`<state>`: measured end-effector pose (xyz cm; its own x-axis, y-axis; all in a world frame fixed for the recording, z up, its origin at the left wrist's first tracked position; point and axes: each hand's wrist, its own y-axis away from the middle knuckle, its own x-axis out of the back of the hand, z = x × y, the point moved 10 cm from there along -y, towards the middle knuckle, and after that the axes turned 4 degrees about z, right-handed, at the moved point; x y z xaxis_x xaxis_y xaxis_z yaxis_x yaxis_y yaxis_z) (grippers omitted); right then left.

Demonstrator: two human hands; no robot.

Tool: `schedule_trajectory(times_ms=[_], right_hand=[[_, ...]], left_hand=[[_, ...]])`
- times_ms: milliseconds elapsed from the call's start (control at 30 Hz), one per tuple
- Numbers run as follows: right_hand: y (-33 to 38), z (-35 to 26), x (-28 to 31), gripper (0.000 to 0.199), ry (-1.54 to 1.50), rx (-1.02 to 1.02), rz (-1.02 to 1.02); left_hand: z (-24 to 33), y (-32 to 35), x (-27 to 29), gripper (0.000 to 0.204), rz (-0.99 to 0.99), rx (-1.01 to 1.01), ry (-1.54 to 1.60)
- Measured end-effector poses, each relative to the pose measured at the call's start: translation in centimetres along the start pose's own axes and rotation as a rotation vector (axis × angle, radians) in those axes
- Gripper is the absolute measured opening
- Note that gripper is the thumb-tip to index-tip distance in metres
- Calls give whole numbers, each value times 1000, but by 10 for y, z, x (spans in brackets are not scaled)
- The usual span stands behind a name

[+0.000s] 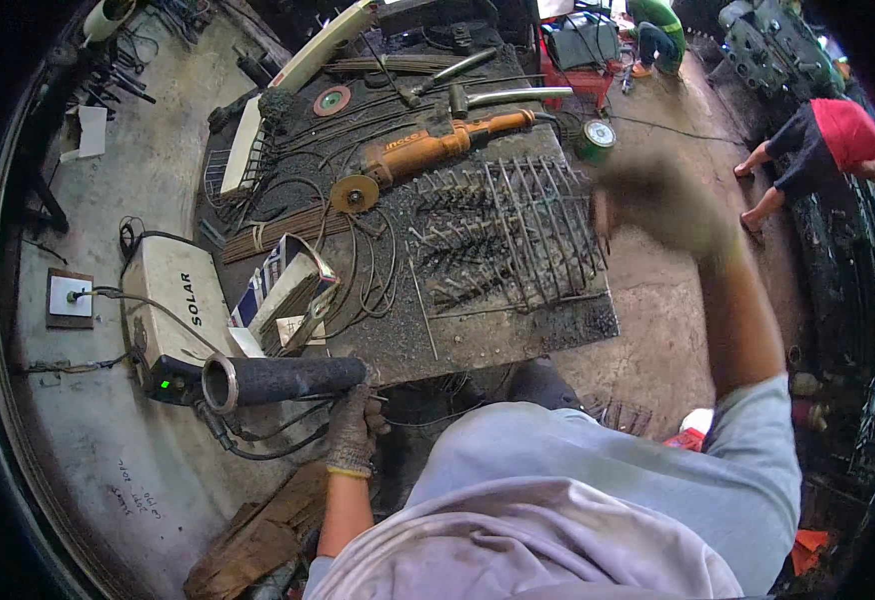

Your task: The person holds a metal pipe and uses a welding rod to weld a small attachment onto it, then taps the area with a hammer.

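Grate of crossed rods lies on the table, to the right of the orange grinder and nearer me, and I judge the step in hand to be handling work around that grate. The next move, as I read it, calls for a settled right hand, placed with care beside the rod ends, and a firm left.

My right hand, well right of the grinder, is just beside the grate's outer edge; it is so blurred that I cannot tell whether it is spread, narrowed or holding something. My gloved left hand, on the near side of the grinder, has its fingers curled at one end of a dark pipe; whether they bear its weight I cannot tell.

Counting around the grinder: one grate; three rows of spiky rods just nearer me; two hammers beyond it; one loose disc beyond and left; one torn carton and one cream machine nearer and left; one green can to the right; and two other people, one in red far right, one in green beyond.
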<state>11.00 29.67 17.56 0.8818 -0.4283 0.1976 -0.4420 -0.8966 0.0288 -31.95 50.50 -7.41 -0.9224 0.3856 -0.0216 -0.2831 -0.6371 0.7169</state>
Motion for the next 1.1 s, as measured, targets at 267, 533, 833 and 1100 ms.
schedule_trajectory(times_ms=[267,533,833,1100], right_hand=[[-300,119,155,41,1111,41,235],[-407,212,127,37,1313,-14,73],[-390,168,91,33,1395,64,-80],[-367,157,77,34,1375,268,-296]], left_hand=[[-25,-22,4,27,134,7,374],[-3,14,1,30,482,-69,114],[3,19,18,15,567,-49,-176],[1,8,26,22,523,-101,-277]])
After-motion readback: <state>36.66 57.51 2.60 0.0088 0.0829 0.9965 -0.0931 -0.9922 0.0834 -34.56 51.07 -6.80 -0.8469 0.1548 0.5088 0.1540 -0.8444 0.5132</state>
